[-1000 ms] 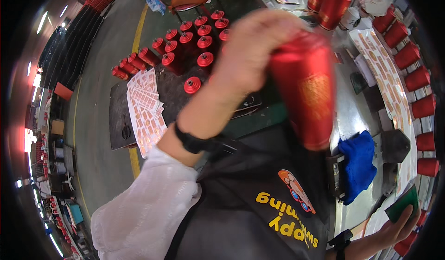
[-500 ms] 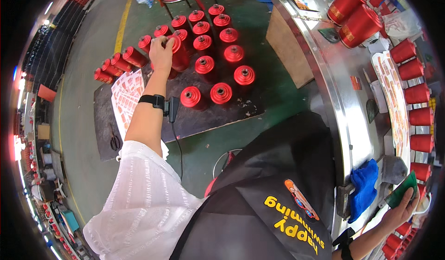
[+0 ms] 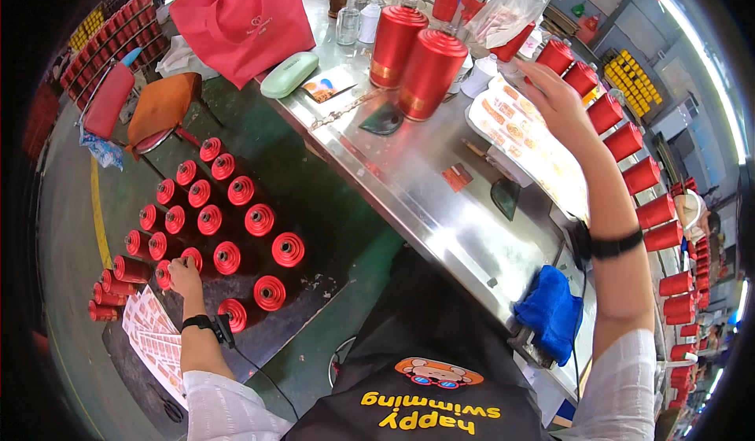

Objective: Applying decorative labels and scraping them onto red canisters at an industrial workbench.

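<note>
Low at the left, my left hand (image 3: 185,277) has its fingers closed around the small neck on top of a red canister (image 3: 193,257) with a stepped, ringed top. That canister stands among several like it on a dark board. My right hand (image 3: 554,99) reaches over the metal table with its fingers stretched out and nothing visible in them. Below its fingers lies a sheet of printed stickers (image 3: 515,126), and a red canister (image 3: 513,46) stands just beyond the fingertips.
Sticker sheets (image 3: 151,327) and scissors (image 3: 171,411) lie by my left forearm. The metal table (image 3: 440,232) carries two tall red canisters (image 3: 432,73), a blue cloth (image 3: 548,315), a green case (image 3: 289,74) and a red bag (image 3: 244,28). Canisters line its far side. An orange chair (image 3: 163,104) stands behind.
My view has turned right. My right hand has swung forward over the table, and the green pad it held is out of sight. The canister under my left hand now stands lower among the others.
</note>
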The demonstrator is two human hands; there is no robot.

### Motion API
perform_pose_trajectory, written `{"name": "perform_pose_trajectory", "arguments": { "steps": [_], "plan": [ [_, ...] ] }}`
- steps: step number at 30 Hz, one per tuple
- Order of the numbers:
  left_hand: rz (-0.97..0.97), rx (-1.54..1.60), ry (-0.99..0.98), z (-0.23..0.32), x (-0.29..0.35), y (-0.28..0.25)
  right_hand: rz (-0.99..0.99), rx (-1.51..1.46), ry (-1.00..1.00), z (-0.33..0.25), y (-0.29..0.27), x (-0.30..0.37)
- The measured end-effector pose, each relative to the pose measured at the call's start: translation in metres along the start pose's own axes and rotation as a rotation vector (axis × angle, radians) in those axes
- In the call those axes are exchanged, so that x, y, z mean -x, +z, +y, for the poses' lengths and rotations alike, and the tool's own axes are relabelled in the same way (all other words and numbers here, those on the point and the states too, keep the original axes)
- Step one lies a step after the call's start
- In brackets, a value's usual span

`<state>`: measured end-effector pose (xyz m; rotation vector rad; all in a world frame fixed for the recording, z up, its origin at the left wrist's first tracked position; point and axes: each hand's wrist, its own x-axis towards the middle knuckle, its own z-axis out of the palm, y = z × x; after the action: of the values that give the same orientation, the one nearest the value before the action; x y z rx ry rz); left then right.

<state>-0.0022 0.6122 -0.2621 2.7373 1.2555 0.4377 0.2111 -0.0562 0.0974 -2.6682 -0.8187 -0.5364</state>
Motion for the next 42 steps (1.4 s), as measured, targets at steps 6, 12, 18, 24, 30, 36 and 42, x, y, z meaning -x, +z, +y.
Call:
{"name": "perform_pose_trajectory", "arguments": {
  "steps": [6,12,18,24,30,36,42],
  "plan": [
    [0.21,0.262,0.186,0.017,-0.006,-0.054,-0.03,0.049,-0.121,-0.01,0.068,-0.119],
    [0.173,0.74,0.546,0.151,0.059,-0.18,0.19,0.151,-0.103,0.02,0.082,-0.113],
    [-0.112,1.05,0.678,0.208,0.12,-0.2,0.067,0.459,0.442,0.143,-0.03,-0.03],
    [-0.201,1.106,0.717,0.272,0.152,-0.218,0.152,0.577,0.73,0.308,-0.108,0.068],
    [-0.161,0.938,0.968,0.316,0.162,-0.237,0.012,0.652,0.781,0.353,-0.101,0.086],
    [-0.129,0.887,1.053,0.345,0.171,-0.245,0.391,0.614,0.688,0.361,-0.101,0.109],
    [-0.209,0.936,1.074,0.356,0.185,-0.25,0.318,0.621,0.824,0.359,-0.111,0.125]
  ]
}}
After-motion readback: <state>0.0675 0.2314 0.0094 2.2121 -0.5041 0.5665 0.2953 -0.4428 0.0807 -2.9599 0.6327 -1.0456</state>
